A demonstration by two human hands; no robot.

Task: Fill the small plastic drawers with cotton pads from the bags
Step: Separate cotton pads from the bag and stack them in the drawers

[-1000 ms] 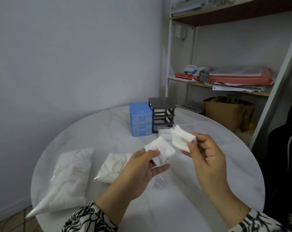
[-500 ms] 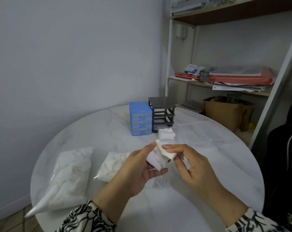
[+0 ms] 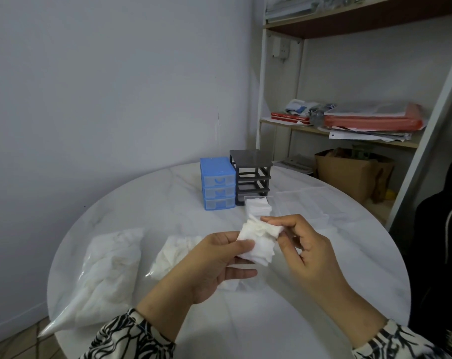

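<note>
One clear drawer [image 3: 258, 204] sits out on the bench [image 3: 168, 203] before the dark frame [image 3: 250, 174], already stacked with pads; two bags [image 3: 111, 268] look far from emptied. Above the bench, the left hand [image 3: 214, 265] grips a wad of cotton pads [image 3: 258, 242], thumb over it; the right hand [image 3: 302, 247] pinches its top edge.

white cotton pads [image 3: 258, 242], blue drawer unit [image 3: 217, 182], dark grey frame [image 3: 250, 174], white marbled table [image 3: 168, 203]
</note>
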